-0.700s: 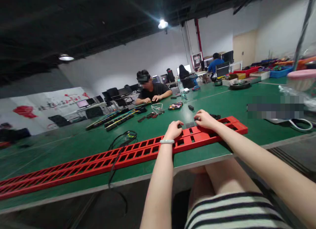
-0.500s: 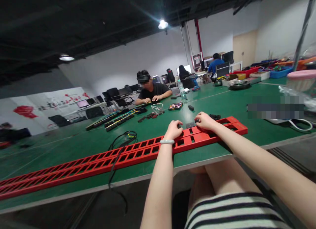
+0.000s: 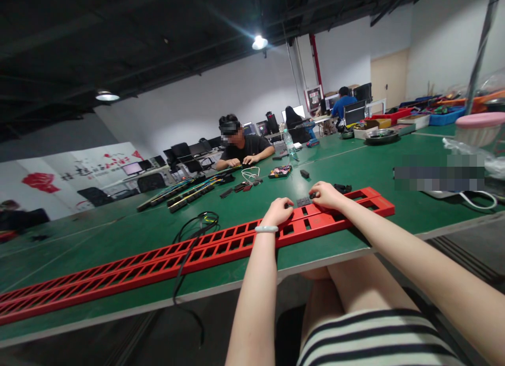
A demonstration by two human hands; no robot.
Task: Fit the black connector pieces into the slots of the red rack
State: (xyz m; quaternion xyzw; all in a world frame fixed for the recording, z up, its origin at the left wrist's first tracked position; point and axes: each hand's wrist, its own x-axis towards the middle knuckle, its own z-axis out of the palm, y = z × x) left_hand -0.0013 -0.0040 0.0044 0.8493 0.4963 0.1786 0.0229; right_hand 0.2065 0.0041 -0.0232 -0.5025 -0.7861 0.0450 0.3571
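A long red slotted frame (image 3: 221, 245) lies along the near side of the green table (image 3: 130, 224). Over its right part, my left hand (image 3: 278, 212) is closed on a small black piece (image 3: 288, 205), mostly hidden by the fingers. My right hand (image 3: 326, 194) pinches another small black piece (image 3: 313, 195) just beyond the frame's far edge. Flat dark pieces (image 3: 303, 202) lie on the table between my two hands. Behind my right hand are more black parts (image 3: 342, 188), partly covered.
Black cable (image 3: 197, 226) crosses the red frame and hangs over the table edge. Beyond lie a black block (image 3: 304, 174), a small tray (image 3: 280, 171), wired strips (image 3: 197, 192) and a bottle (image 3: 290, 144). A co-worker (image 3: 248, 145) sits opposite.
My right hand has shifted very slightly to the left and up. My left hand stays nearly in place, still closed. The red frame lies as before.
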